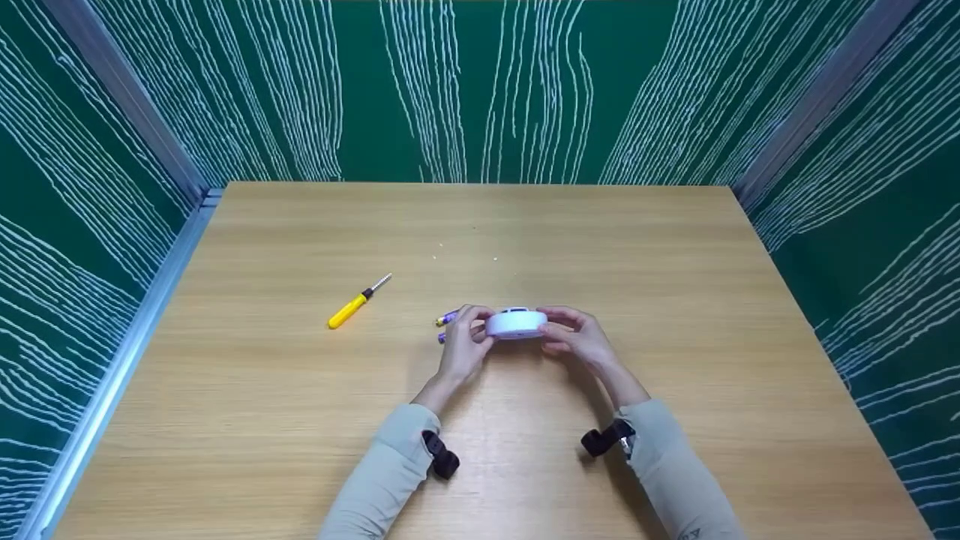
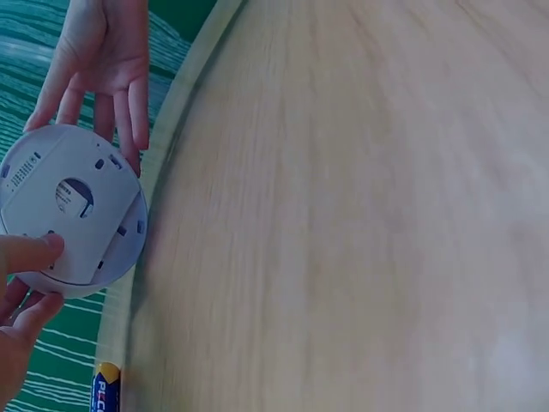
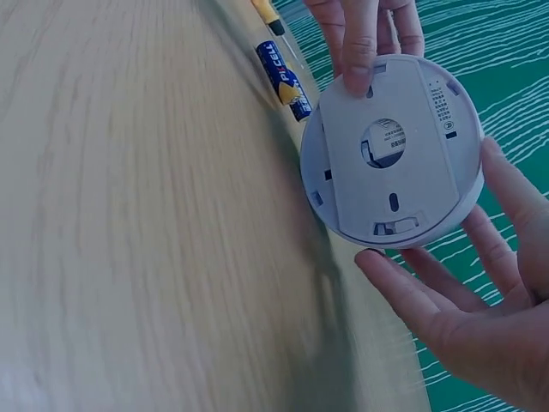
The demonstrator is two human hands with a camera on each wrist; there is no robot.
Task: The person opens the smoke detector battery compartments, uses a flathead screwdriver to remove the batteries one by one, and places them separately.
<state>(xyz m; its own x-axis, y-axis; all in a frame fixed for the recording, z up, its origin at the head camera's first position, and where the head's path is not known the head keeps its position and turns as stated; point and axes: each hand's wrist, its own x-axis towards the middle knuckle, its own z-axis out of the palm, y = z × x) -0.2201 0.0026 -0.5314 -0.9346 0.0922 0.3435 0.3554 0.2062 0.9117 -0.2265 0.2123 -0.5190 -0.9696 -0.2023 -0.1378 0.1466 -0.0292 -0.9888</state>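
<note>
Both hands hold a round white smoke detector point(image 1: 516, 325) just above the table's middle. In the right wrist view its flat backplate point(image 3: 412, 176) shows slots, a printed label and a round central hole. My left hand point(image 1: 466, 349) grips one edge, with the thumb point(image 2: 39, 253) pressed on the backplate and the fingers behind. On the opposite edge is my right hand point(image 1: 585, 341), its fingers and thumb point(image 3: 399, 279) spread around the rim. Two blue-and-yellow batteries point(image 1: 448, 318) lie beside the left hand, partly hidden by it in the head view.
A yellow-handled screwdriver point(image 1: 349, 309) lies on the wooden table point(image 1: 225, 405), left of the batteries. Several tiny white specks point(image 1: 495, 259) dot the table beyond the hands. Green walls with white lines point(image 1: 517, 90) stand behind the table and at both sides.
</note>
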